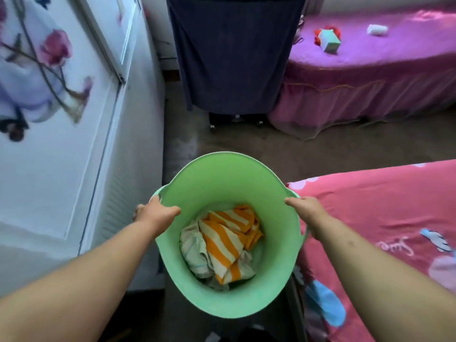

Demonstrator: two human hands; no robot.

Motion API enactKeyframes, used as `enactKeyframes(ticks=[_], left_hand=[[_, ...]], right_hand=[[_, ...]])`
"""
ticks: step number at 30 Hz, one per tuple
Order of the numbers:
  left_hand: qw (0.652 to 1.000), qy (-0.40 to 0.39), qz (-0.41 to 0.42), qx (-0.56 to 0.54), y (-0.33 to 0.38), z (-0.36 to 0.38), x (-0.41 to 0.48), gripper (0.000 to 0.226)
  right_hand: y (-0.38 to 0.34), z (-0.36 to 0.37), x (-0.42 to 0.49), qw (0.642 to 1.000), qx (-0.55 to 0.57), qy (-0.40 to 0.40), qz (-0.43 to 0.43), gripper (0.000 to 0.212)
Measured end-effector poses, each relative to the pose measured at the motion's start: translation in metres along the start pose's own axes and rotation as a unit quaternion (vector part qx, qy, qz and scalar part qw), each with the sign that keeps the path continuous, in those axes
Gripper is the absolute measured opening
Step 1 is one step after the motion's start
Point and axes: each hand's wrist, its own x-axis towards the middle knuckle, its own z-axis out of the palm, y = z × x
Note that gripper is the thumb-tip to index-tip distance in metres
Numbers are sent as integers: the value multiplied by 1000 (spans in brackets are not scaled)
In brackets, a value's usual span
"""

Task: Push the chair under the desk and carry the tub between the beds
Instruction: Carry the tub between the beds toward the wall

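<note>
I hold a light green tub point(222, 176) in front of me, above the floor. My left hand point(158, 213) grips its left rim at the handle, and my right hand point(306, 209) grips the right rim. An orange-and-white striped cloth point(227, 240) and pale laundry lie in the bottom. A chair draped in dark blue fabric point(232, 58) stands straight ahead, its castors point(235, 122) showing below. A purple-pink bed point(370, 70) lies at the far right and a pink bed with cartoon prints point(382, 218) is close on my right.
A white cabinet with flower decals point(61, 119) fills the left side. Brown floor point(234, 144) runs between the cabinet and the beds. A small green box with red cloth point(329, 39) and a white item point(376, 29) lie on the far bed.
</note>
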Motion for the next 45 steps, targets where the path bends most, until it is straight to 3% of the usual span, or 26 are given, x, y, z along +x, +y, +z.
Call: enactKeyframes(ticks=[7, 11, 17, 22, 32, 45], left_hand=[[999, -11, 10, 32, 135, -24, 119, 90], [998, -9, 6, 59, 222, -26, 192, 80], [997, -57, 35, 43, 343, -23, 261, 98], [986, -90, 95, 102, 465, -2, 345, 77], [935, -155, 228, 222, 691, 88, 405, 83], [876, -222, 322, 282, 973, 271, 361, 80]], right_hand=[[-103, -19, 121, 994, -80, 60, 37, 64], [-160, -33, 195, 986, -124, 100, 51, 66], [-222, -65, 284, 973, -163, 141, 76, 71], [-261, -108, 363, 964, -124, 190, 135, 70], [-271, -219, 452, 925, -2, 293, 242, 73], [-227, -435, 538, 859, 65, 360, 358, 75]])
